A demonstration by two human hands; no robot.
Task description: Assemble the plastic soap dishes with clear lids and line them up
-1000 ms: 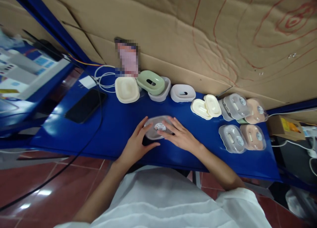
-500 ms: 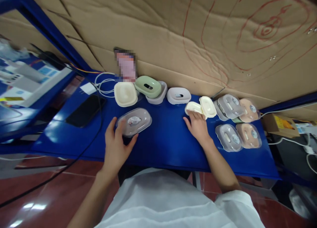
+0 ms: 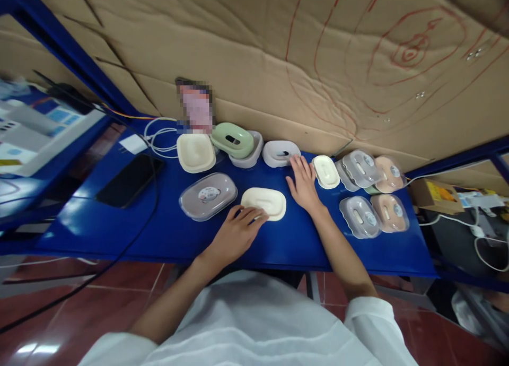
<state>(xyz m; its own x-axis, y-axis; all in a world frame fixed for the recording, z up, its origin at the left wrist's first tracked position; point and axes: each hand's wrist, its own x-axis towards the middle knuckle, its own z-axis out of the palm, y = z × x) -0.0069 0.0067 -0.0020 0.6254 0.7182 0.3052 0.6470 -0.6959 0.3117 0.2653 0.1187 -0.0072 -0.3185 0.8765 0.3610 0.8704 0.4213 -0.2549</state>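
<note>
My left hand (image 3: 237,233) rests with curled fingers on the near edge of a cream soap-dish tray (image 3: 265,202) lying on the blue table (image 3: 278,244). Just left of that tray sits a closed dish with a clear lid (image 3: 207,195). My right hand (image 3: 304,183) lies flat farther back with its fingers spread and holds nothing. Its fingertips are next to a white dish base (image 3: 280,152). A small cream insert (image 3: 326,171) lies just right of that hand.
A cream base (image 3: 195,152) and a green lid on a white base (image 3: 233,140) stand at the back by the cardboard wall (image 3: 278,53). Several clear-lidded dishes (image 3: 358,216) sit at the right. A black phone (image 3: 129,179) and white cables (image 3: 159,138) lie at the left.
The cream tray has moved from the right group to the table's middle. My left hand let go of the clear-lidded dish and went to the tray. My right hand moved back toward the white base.
</note>
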